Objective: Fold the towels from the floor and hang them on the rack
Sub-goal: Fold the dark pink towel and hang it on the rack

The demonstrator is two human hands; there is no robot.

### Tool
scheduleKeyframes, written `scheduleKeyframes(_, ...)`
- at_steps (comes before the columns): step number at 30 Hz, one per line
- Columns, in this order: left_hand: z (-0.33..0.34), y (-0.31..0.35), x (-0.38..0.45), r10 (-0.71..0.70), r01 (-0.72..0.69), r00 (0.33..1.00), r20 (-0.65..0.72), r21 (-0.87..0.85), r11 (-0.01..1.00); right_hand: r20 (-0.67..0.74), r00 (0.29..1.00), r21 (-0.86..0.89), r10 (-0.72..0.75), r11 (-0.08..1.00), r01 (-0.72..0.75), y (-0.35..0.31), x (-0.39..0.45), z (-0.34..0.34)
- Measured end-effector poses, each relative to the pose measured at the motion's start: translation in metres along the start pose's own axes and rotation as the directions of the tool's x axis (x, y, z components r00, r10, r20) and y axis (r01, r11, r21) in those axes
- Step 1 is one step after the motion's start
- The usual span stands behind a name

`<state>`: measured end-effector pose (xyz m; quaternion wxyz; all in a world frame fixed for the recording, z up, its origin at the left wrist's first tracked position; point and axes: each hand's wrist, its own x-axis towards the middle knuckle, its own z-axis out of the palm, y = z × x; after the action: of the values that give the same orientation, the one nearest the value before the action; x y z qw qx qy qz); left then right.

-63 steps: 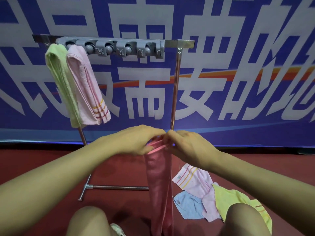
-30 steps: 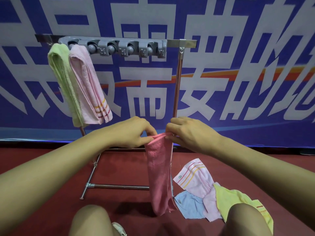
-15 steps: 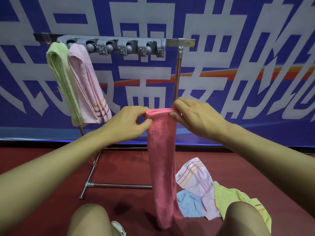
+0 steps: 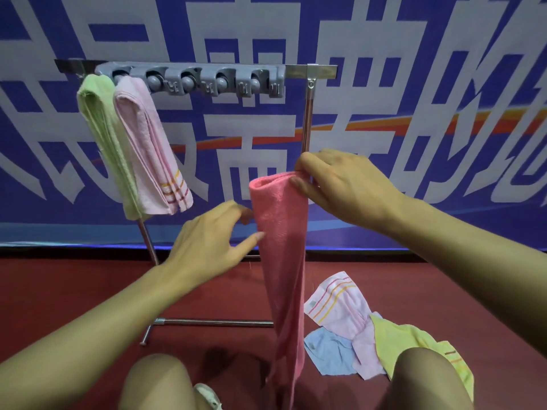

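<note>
I'm pinching the folded coral towel point(image 4: 281, 247) at frame centre with my right hand point(image 4: 346, 190); my left hand point(image 4: 213, 241) is touching it, fingers loose. Two towels are hanging on the rack point(image 4: 189, 79) upper left; three floor towels point(image 4: 355, 335) are waiting lower right.

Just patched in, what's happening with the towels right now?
A person is holding up a folded coral-pink towel in front of the rack. The right hand pinches its top fold, while the left hand touches its side with loose fingers. A green towel and a pale pink towel already hang on the rack. Three more, striped pink, blue and yellow, lie on the floor.
</note>
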<state>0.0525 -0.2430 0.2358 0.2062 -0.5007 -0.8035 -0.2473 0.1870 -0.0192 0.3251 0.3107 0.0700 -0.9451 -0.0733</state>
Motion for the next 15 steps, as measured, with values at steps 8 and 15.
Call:
scheduleKeyframes(8,0.059,-0.008,-0.046,0.057,-0.077,0.961,0.270,0.061,0.995,-0.025,1.000,0.005,0.006,1.000,-0.006,0.005,0.000,-0.001)
scheduleKeyframes(15,0.086,-0.006,-0.040,0.153,-0.070,0.837,0.525,-0.174,0.982,-0.020,1.000,0.016,-0.014,1.000,0.014,0.011,-0.001,-0.013)
